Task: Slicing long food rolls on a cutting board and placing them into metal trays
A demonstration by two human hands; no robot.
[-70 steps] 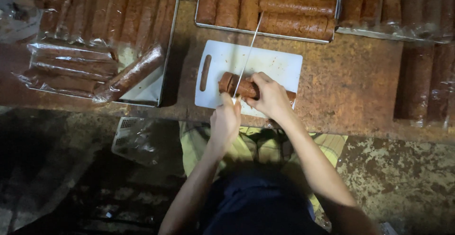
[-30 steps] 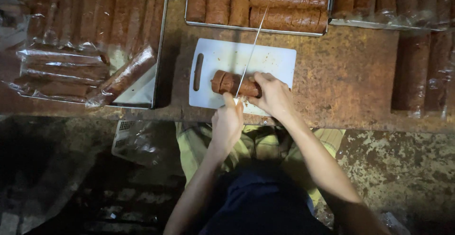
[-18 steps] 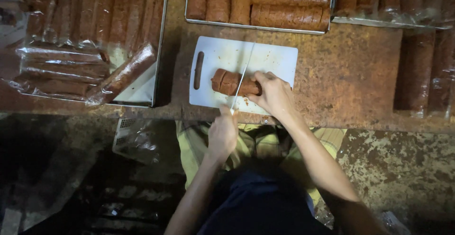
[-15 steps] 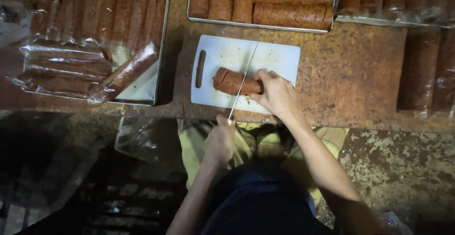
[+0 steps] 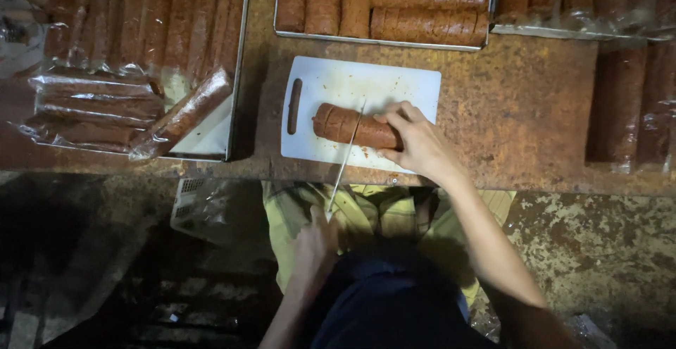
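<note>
Wrapped rolls point(image 5: 120, 106): far left, lying in clear plastic on a metal tray point(image 5: 236, 102).
Left hand point(image 5: 315, 240): below the table edge, fingers closed on the handle of a thin knife point(image 5: 346, 155).
Knife: blade slants up across the brown roll point(image 5: 352, 126).
Brown roll: lengthwise on the white cutting board point(image 5: 394, 81).
Right hand point(image 5: 415, 141): fingers pressed onto the roll's right end.

clear plastic-wrapped brown rolls point(image 5: 98, 106) at left, more wrapped rolls point(image 5: 627, 102) at right
</note>
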